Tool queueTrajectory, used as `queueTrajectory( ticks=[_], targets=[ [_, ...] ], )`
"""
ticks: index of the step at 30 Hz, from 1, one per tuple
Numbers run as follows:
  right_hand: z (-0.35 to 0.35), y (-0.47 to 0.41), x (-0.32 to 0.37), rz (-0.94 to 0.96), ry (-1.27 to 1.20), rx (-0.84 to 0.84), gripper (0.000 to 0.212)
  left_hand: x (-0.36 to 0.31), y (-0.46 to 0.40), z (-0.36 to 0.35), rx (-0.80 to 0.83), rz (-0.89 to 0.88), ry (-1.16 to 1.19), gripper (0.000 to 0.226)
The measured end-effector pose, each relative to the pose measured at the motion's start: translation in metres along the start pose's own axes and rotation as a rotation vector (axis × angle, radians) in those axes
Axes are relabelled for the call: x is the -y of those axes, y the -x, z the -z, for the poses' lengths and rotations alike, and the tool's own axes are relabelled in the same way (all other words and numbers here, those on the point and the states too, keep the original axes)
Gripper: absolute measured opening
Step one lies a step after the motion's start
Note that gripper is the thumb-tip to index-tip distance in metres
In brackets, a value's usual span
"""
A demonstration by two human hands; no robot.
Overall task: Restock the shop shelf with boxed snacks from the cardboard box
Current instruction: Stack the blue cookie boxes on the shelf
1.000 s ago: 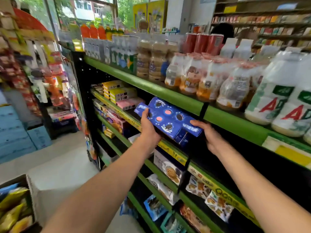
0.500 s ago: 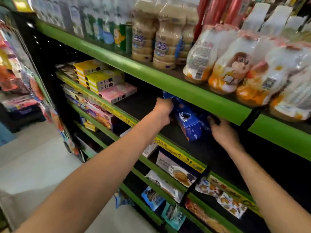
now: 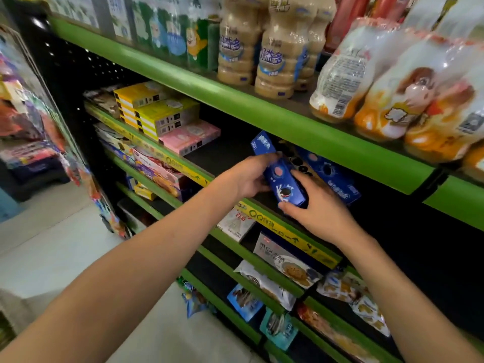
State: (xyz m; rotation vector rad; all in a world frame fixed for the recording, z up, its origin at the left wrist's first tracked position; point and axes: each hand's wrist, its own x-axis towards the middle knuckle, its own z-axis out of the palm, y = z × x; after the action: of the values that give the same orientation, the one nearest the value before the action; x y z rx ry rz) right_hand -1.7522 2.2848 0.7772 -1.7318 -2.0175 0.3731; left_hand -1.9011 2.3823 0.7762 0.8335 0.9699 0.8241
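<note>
blue snack boxes half-hidden behind both hands

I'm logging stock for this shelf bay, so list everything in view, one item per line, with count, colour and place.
blue cookie boxes: at least three, blue; one held at the shelf's front edge, others lying behind it
yellow boxes: two stacks, yellow, left on the same shelf
pink box: one, pink, right of the yellow stacks
beige bottles: several, beige, upper shelf
orange-and-white bottle packs: several, upper shelf, right
drink cartons: a row, blue, white and green, upper shelf, left
snack packets: many, mixed colours, lower shelves
shelf edges: green, with a yellow label strip
floor: pale, lower left
left hand: grips the held box's left side
right hand: holds its near end
</note>
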Motion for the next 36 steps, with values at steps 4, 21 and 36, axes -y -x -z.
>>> queueTrajectory(
  ticks=[4,21,36],
  targets=[
    [-0.011,-0.005,0.003,-0.071,-0.373,0.055,0.075,-0.010,0.005,0.013,0.101,0.003,0.035,0.023],
    [-0.033,-0.026,-0.022,-0.246,-0.499,-0.125,0.074,-0.077,0.021,0.074,0.187,-0.287,-1.177,0.072],
    [-0.042,-0.024,-0.034,-0.237,-0.263,-0.164,0.070,-0.042,-0.003,0.109,0.106,-0.735,-1.789,0.085]
  ],
)
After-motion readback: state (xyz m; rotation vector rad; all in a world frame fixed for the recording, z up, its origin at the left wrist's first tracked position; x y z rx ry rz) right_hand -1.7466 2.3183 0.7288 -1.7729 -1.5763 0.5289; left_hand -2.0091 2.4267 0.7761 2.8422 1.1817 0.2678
